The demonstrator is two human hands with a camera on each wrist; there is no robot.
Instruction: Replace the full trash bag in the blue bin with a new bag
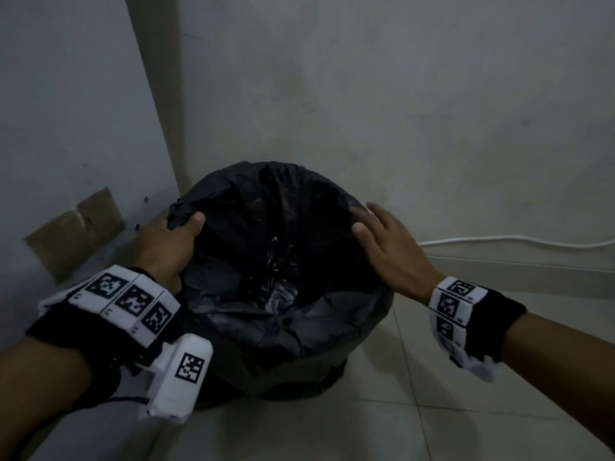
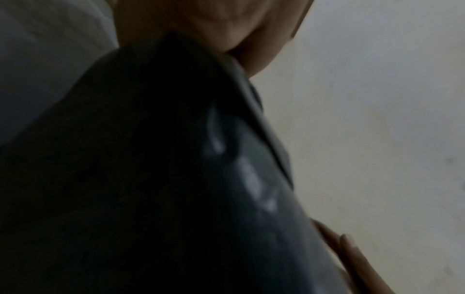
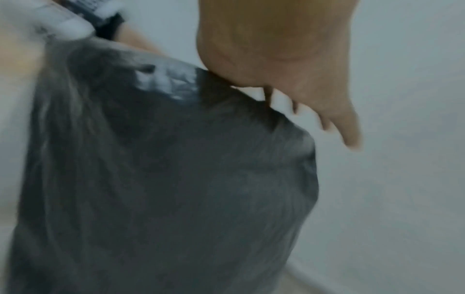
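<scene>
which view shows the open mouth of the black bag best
The head view: it looks down into the black bag, with the left hand gripping its edge and the right hand at the opposite edge. Both wrist views show only blurred outer plastic.

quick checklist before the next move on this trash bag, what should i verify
1. Left hand grips the black bag at its left edge, thumb over the plastic: ok.
2. Right hand has hold of the right edge: not ok, its fingers lie straight on the plastic without a grip.
3. Bag mouth spread open across the bin top: ok, the opening is wide.
4. Bag edge folded evenly over the rim all round: cannot tell, the plastic hides the bin and the near side is bunched.
5. Floor beside the bin free for the hands: ok, only a white cable runs along the wall.
</scene>
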